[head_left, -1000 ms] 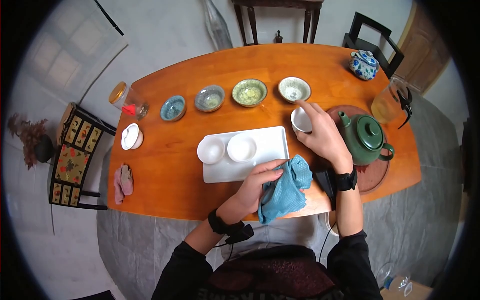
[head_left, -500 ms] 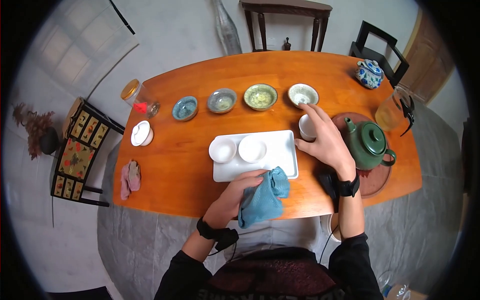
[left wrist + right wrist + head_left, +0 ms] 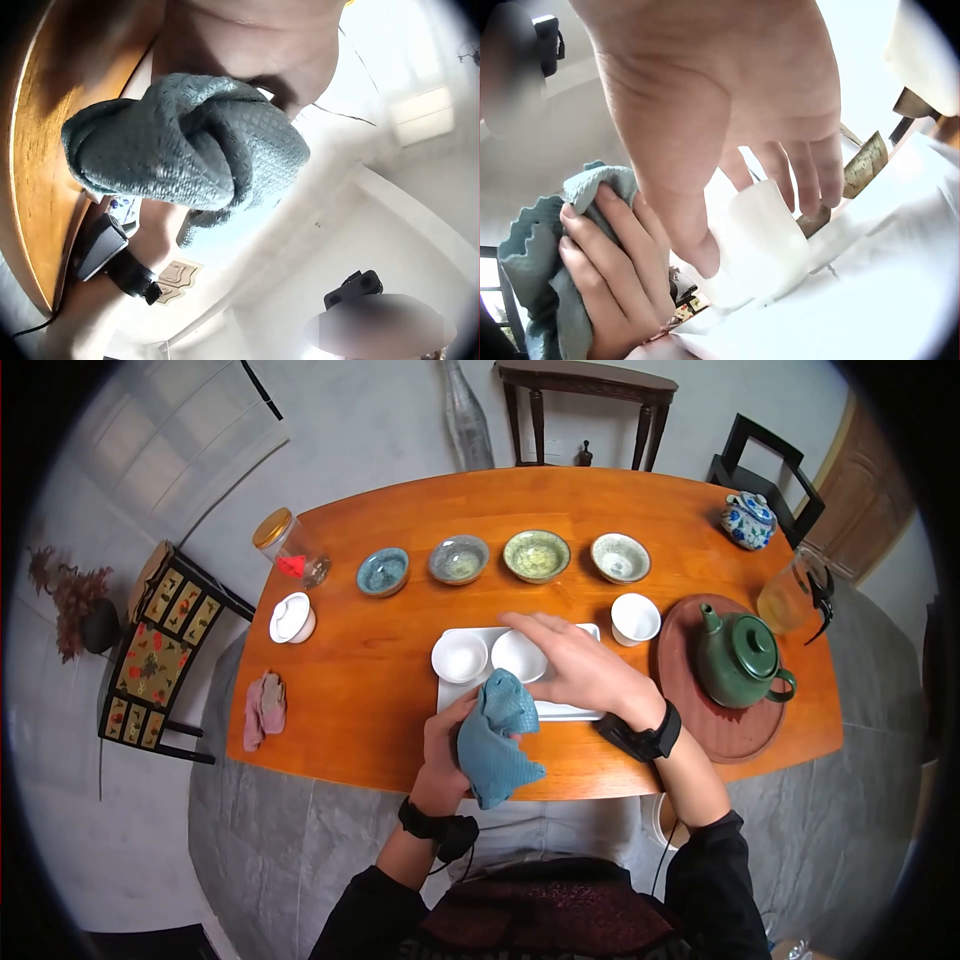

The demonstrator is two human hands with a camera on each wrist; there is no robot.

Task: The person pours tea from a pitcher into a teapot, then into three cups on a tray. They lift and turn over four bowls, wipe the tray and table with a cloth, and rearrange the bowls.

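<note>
My left hand (image 3: 443,752) grips a crumpled blue textured cloth (image 3: 497,745) at the near edge of the white tray (image 3: 570,710). In the left wrist view the folded cloth (image 3: 187,150) bunches beneath the hand. My right hand (image 3: 590,670) reaches over the tray, its fingers spread around the right-hand white cup (image 3: 517,655). In the right wrist view the thumb is on the near side of that cup (image 3: 765,236) and the fingers reach past its far side. A second white cup (image 3: 460,658) stands beside it on the tray. A third white cup (image 3: 635,618) stands on the table.
A green teapot (image 3: 742,665) sits on a round brown tray (image 3: 690,730) at the right. Several glazed bowls, among them a yellow-green one (image 3: 537,555), line the back. A lidded white bowl (image 3: 292,618), a glass jar (image 3: 290,550) and a pink cloth (image 3: 264,710) lie left.
My right hand has left the third white cup on the table and moved left to the right-hand cup on the tray. The left hand, with the cloth, has shifted left.
</note>
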